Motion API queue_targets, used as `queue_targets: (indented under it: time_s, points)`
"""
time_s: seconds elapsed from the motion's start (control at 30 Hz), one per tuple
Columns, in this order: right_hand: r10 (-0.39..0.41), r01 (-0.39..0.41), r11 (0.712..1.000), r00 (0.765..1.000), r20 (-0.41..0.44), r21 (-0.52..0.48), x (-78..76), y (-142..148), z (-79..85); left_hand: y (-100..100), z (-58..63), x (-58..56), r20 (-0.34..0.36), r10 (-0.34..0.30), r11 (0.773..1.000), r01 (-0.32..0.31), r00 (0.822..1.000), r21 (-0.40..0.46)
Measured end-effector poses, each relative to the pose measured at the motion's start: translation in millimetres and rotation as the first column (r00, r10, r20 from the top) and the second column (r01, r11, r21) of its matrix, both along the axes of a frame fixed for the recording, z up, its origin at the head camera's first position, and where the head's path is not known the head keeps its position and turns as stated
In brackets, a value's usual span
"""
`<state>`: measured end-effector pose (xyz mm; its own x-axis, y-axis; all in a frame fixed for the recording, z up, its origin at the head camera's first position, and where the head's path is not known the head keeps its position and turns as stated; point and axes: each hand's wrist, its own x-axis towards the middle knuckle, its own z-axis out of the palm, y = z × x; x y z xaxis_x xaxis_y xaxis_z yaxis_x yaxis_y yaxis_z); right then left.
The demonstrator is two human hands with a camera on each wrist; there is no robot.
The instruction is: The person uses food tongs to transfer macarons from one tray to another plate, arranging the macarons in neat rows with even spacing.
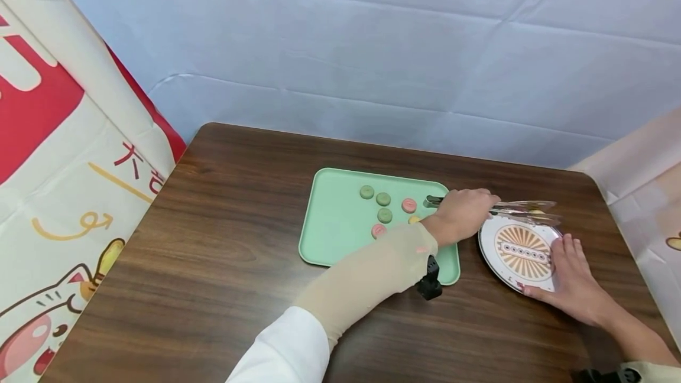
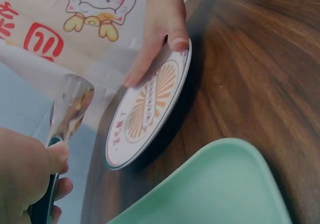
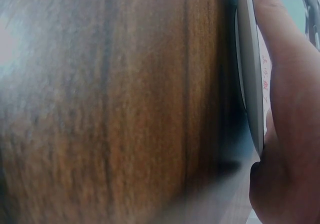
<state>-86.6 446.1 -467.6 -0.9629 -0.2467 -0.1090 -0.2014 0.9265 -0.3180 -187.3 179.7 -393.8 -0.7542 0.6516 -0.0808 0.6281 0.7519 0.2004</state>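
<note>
My left hand (image 1: 464, 213) grips a pair of tongs (image 1: 524, 205) with a dark handle and shiny ends. The tong ends reach over the back edge of a round white plate (image 1: 495, 241) with an orange sunburst print. Something yellowish shows between those ends; its shape is hard to make out. My right hand (image 1: 577, 282) rests on the plate's right side, thumb at the near rim and fingers extended over the edge. Left of the plate lies a mint-green tray (image 1: 332, 217) holding green macarons (image 1: 384, 215), pink macarons (image 1: 408, 205) and a partly hidden yellow one (image 1: 414, 219).
All of this stands on a dark wooden table (image 1: 213, 241). A pale blue cloth (image 1: 340, 58) hangs behind it, and printed cartoon sheets (image 1: 69, 253) hang at the sides. My left forearm crosses over the tray's near right part and hides some of it.
</note>
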Motion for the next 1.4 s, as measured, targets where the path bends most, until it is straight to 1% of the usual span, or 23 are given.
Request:
queue_targets:
  time_s: [0.27,0.5,0.67,0.77,1.03,1.3,1.4]
  points:
    - [-0.002,0.002,1.0,1.0,0.013,0.005,0.6,3,-3.9,16,-6.3,2.8,-0.036,0.022,0.999,-0.023,0.999,-0.029]
    - [0.011,-0.011,1.0,1.0,-0.01,0.005,-1.8,4,-4.6,28,-16.9,5.5,-0.056,0.042,0.995,-0.047,0.998,-0.087]
    - [0.021,-0.021,1.0,1.0,-0.017,0.018,-0.3,5,-6.1,34,-23.4,8.0,-0.064,0.047,0.99,-0.055,0.997,-0.128]
    - [0.029,-0.028,0.999,0.999,-0.021,0.024,0.1,5,-5.9,36,-25.9,8.4,-0.068,0.048,0.99,-0.056,0.997,-0.132]
    - [0.049,-0.049,0.999,0.998,-0.04,0.011,-0.4,6,-8.1,40,-28.5,9.5,-0.021,0.071,0.992,-0.073,0.997,-0.104]
    - [0.049,-0.048,0.999,0.999,-0.014,0.013,0.1,7,-8.2,48,-32.3,13.1,-0.01,0.079,0.99,-0.079,0.997,-0.116]
    - [0.045,-0.045,0.999,0.999,-0.012,0.012,-0.9,8,-7.1,50,-31.9,12.9,-0.012,0.076,0.99,-0.077,0.997,-0.118]
